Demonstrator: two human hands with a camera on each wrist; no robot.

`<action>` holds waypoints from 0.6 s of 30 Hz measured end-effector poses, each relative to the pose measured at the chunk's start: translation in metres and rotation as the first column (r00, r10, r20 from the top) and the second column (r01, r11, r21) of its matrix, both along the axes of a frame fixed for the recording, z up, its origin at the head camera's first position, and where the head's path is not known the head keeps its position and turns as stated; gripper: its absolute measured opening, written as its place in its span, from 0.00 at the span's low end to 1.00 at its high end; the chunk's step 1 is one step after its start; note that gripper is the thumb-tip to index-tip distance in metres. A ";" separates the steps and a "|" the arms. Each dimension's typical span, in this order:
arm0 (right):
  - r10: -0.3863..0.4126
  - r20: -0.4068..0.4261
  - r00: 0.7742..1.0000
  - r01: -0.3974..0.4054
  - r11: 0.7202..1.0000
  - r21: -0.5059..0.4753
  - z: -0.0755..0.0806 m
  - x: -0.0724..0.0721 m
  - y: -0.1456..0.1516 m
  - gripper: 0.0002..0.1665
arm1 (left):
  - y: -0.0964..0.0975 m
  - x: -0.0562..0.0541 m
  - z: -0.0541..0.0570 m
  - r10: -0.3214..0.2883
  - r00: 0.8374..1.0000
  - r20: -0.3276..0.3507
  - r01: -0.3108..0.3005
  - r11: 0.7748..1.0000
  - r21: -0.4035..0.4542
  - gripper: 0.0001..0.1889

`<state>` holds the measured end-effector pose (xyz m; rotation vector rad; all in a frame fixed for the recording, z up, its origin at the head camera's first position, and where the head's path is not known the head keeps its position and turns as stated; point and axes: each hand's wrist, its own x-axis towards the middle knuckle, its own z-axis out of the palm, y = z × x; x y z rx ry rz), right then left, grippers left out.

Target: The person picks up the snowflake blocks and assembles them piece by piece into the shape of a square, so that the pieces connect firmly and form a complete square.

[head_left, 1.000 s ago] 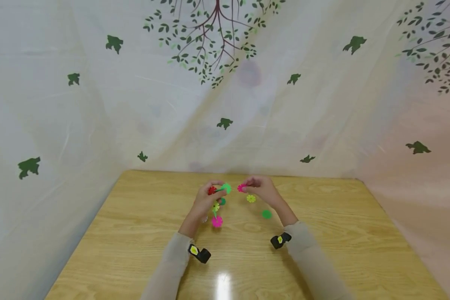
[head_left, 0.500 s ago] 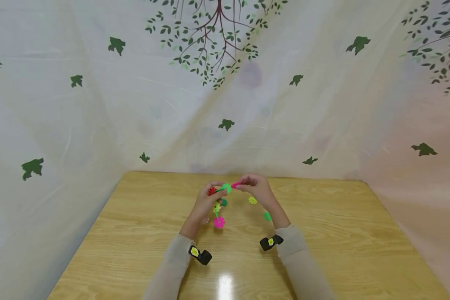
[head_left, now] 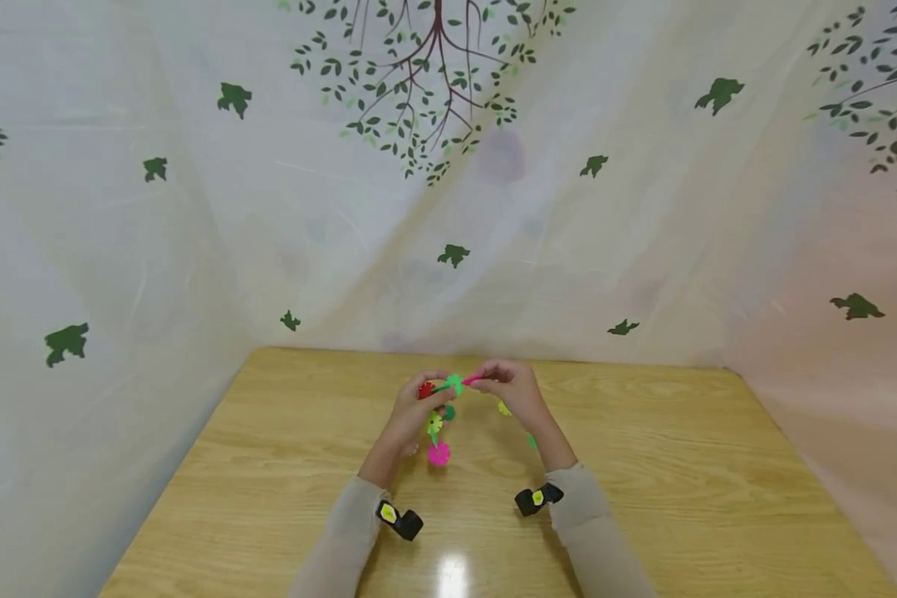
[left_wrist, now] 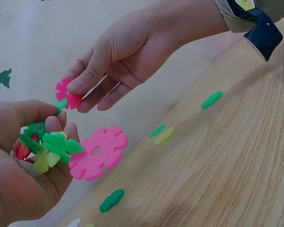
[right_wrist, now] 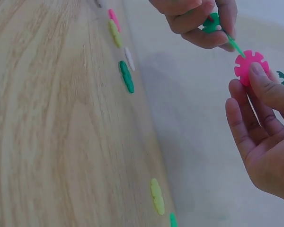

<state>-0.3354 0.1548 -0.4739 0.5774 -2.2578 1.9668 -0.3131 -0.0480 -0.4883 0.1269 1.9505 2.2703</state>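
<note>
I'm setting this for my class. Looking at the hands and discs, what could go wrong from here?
The green disc meets the pink disc's rim; pushed out of line, the pink disc might slip from the right hand.

The left hand grips several linked discs; squeezing could loosen one.

A dropped disc might get mixed up with the loose yellow disc on the table.
</note>
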 end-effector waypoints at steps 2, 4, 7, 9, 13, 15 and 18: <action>-0.012 0.004 1.000 0.012 1.000 -0.018 -0.001 0.001 0.000 0.10 | 0.002 0.001 -0.001 0.000 1.000 -0.002 0.000 1.000 0.012 0.18; -0.025 0.001 1.000 0.025 0.999 -0.046 0.000 0.002 -0.002 0.09 | 0.003 0.001 -0.001 -0.001 1.000 -0.014 0.001 1.000 0.022 0.18; -0.042 -0.028 0.999 0.040 0.996 -0.079 0.001 0.001 -0.005 0.07 | 0.003 0.000 -0.001 -0.011 1.000 -0.024 0.012 0.999 0.037 0.17; -0.047 -0.039 0.998 0.043 0.995 -0.091 0.001 0.002 -0.006 0.05 | 0.003 0.001 -0.001 -0.020 0.999 -0.028 0.021 0.999 0.043 0.16; -0.049 -0.040 0.998 0.045 0.995 -0.093 0.002 0.004 -0.006 0.04 | 0.005 0.003 0.002 -0.024 0.999 -0.037 0.026 0.999 0.046 0.14; -0.045 -0.041 0.998 0.041 0.995 -0.094 0.004 0.005 -0.005 0.04 | 0.005 0.004 0.003 -0.024 0.998 -0.050 0.026 0.999 0.043 0.14; -0.041 -0.052 0.998 0.036 0.995 -0.092 0.005 0.005 -0.005 0.04 | 0.007 0.006 0.005 -0.023 0.998 -0.061 0.025 0.999 0.043 0.13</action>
